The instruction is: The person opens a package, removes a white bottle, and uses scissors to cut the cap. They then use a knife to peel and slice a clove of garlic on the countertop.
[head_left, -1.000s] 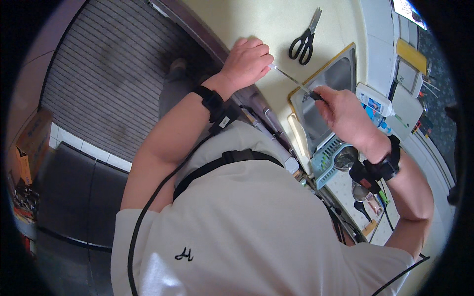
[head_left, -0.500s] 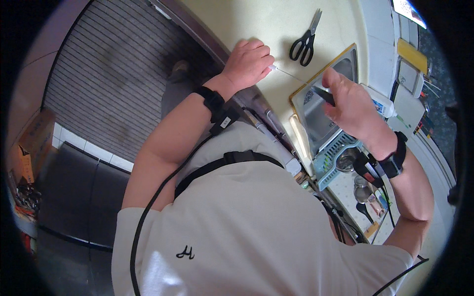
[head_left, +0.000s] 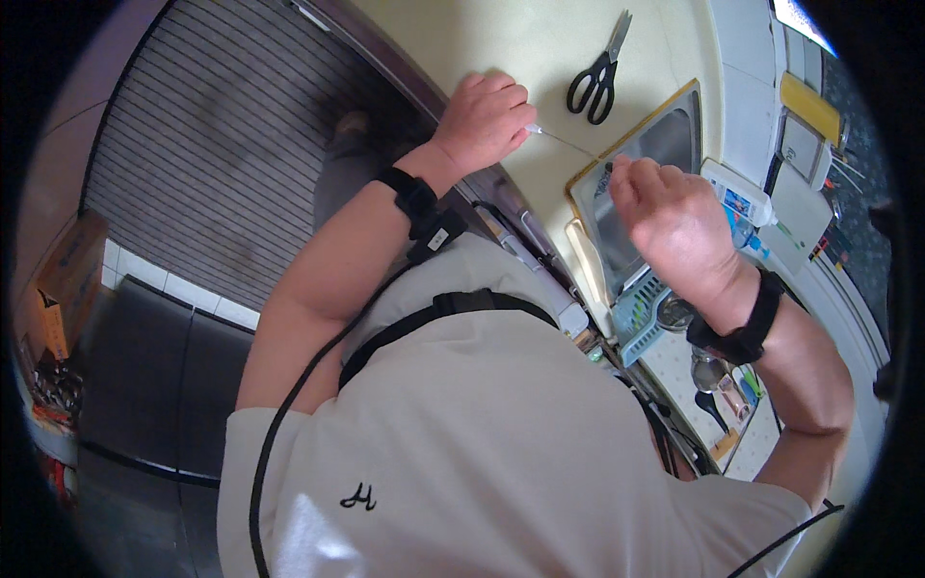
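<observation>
Over the pale counter, my left hand (head_left: 485,120) is closed around something white, and only its end (head_left: 533,128) shows past the fingers. From that end a thin strand or rod (head_left: 568,144) runs right, toward my right hand (head_left: 672,217). My right hand is curled shut above the near part of the sink (head_left: 674,144). A small dark bit shows at its fingertips; the rest of what it grips is hidden by the fingers. Black-handled scissors (head_left: 599,87) lie on the counter beyond the space between my hands.
A light-blue plastic basket (head_left: 641,313) sits at the sink's near end. Right of the sink lie a white bottle (head_left: 737,191) and a yellow board (head_left: 809,108). The counter's dark edge (head_left: 385,63) runs along the left, above a striped floor mat (head_left: 222,144).
My right hand has turned over at the wrist, and the dark object seen in it before is now mostly hidden. My left hand stays nearly where it was.
</observation>
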Action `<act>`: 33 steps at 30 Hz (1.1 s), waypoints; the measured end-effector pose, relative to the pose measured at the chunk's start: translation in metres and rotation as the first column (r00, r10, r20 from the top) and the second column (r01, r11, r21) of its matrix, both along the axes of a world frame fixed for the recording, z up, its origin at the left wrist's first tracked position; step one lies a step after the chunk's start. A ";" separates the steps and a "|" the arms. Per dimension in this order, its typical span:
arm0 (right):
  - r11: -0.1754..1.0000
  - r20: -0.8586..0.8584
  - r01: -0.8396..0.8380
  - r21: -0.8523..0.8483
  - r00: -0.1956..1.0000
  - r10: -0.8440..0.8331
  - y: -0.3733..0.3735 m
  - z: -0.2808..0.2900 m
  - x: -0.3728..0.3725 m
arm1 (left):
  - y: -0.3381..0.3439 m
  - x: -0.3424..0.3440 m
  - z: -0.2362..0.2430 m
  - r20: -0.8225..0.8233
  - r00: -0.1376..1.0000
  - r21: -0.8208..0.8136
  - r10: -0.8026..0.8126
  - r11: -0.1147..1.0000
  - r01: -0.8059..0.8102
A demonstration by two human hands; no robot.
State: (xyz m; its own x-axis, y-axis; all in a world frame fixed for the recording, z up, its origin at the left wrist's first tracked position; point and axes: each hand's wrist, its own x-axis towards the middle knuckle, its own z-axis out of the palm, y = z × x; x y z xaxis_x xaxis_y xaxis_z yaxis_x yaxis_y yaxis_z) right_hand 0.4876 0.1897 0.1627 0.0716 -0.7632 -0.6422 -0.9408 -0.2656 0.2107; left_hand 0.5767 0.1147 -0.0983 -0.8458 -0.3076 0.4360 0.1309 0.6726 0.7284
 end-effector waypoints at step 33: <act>-0.224 0.086 0.893 0.390 -0.277 -0.957 -0.011 -0.004 -0.019 | 0.001 0.001 0.003 0.042 0.999 0.032 -0.016 0.999 0.014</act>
State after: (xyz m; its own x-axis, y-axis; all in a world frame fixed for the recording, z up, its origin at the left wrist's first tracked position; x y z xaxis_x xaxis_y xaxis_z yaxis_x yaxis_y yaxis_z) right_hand 0.4685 0.1782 0.1589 -0.4740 -0.0164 -0.8804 -0.0510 0.9987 0.0089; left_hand 0.5777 0.1157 -0.0958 -0.8676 -0.3080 0.3903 0.1098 0.6469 0.7546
